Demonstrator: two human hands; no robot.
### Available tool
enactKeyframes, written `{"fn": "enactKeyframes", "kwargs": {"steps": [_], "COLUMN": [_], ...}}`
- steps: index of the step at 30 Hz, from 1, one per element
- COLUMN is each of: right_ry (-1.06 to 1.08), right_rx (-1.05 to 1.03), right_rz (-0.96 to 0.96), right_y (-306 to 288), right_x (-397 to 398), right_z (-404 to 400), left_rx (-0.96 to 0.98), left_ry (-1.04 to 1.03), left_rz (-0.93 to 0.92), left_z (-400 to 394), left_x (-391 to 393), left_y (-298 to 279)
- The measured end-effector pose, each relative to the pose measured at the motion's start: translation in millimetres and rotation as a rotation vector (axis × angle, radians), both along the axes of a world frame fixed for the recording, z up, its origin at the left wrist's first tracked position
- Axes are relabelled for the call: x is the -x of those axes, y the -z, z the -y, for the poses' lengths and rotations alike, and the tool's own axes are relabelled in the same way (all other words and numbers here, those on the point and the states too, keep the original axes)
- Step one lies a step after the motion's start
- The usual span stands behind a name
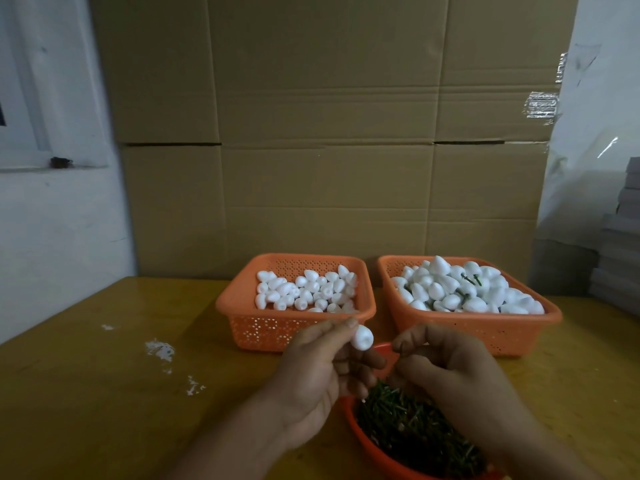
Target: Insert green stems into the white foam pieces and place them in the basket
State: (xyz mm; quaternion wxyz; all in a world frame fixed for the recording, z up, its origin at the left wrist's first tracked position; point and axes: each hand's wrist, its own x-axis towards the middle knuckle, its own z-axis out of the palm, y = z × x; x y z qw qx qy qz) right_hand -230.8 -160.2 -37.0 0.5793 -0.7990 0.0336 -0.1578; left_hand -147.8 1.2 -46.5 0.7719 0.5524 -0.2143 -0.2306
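Nearest is a red bowl (pixel 372 445) of green stems (pixel 415 424), with the left hand (pixel 311 379) pinching a foam piece (pixel 362 337) and the right hand (pixel 450 368) curled (can't tell on what). Behind, on the yellow table (pixel 104 393) sit a left basket (pixel 294 327) of plain foam and a right basket (pixel 485 327) of stemmed ones, then cardboard boxes (pixel 329 133) and a white wall (pixel 52 237).

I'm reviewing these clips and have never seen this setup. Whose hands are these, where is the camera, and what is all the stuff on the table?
There is no machine: a person works bare-handed, filmed by a wide-angle camera on their head looking down. The left hand pinches one white foam piece. The right hand has curled fingers; whether it holds a stem is unclear. Below them sits a red bowl of green stems. On the yellow table stand two orange baskets: the left basket holds plain foam pieces, the right basket foam pieces with stems showing.
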Motion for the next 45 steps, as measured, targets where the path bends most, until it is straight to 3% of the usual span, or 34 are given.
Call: {"fn": "enactKeyframes", "kwargs": {"steps": [4,15,23,29,40,45], "right_ry": [-0.028,-0.067,-0.060,-0.073,0.100,0.144], "right_rx": [-0.173,-0.137,-0.194,-0.086,0.267,0.288], "right_rz": [0.057,0.352,0.283,0.237,0.346,0.308], "right_y": [-3,-7,2,8,14,17], "right_x": [1,6,1,-1,-3,-3], "right_z": [-4,-15,-11,-10,-11,-9], "left_rx": [-0.024,-0.059,-0.065,-0.066,-0.089,-0.088], "left_ry": [0.015,0.060,0.081,0.084,0.077,0.077], "left_rz": [-0.036,-0.108,-0.141,-0.155,-0.119,-0.105], "left_z": [-2,-4,-4,-3,-3,-2], "left_x": [-2,-1,0,-1,-1,1], "left_y": [-1,-1,-2,-1,0,1]}}
